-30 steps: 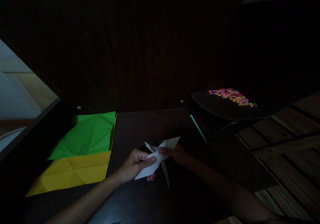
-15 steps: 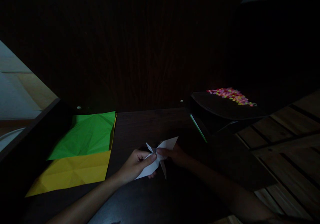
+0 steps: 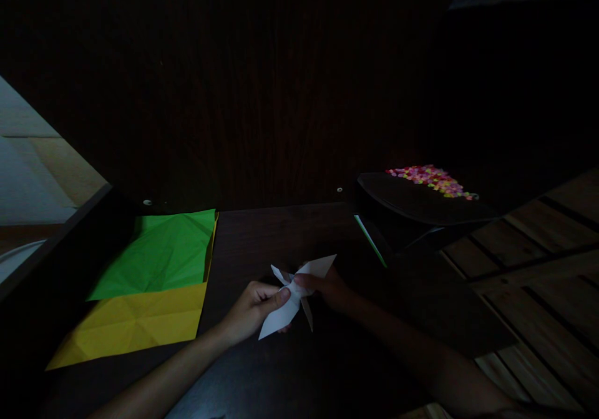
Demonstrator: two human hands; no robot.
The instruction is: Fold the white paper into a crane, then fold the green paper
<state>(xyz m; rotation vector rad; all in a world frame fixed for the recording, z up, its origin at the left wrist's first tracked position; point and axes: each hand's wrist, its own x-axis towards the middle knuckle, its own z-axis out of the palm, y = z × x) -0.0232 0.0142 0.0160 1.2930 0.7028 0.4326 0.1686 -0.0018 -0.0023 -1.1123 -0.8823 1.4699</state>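
Observation:
A folded white paper (image 3: pixel 282 318) with several pointed flaps is held between both hands, above the dark tabletop (image 3: pixel 262 235). My left hand (image 3: pixel 256 306) pinches its left side, thumb on top and fingertips showing underneath. My right hand (image 3: pixel 327 289) grips the right side with the thumb pressed near the middle; its other fingers are mostly hidden behind the paper and in shadow. One flap sticks up at the upper left, one points to the upper right, and a narrow one hangs down below.
Creased green paper (image 3: pixel 159 250) overlaps creased yellow paper (image 3: pixel 135 322) on the left. A thin white-green strip (image 3: pixel 370 241) lies to the right. Beyond it, a dark curved object (image 3: pixel 407 203) bears small pink and yellow pieces (image 3: pixel 435 178). A dark panel (image 3: pixel 262 94) rises behind; wooden slats (image 3: pixel 538 319) lie right.
The left thumb has slid back slightly to the left from the paper's centre. The folded paper's lower-left flap has turned a little downward and right. Both hands keep their hold.

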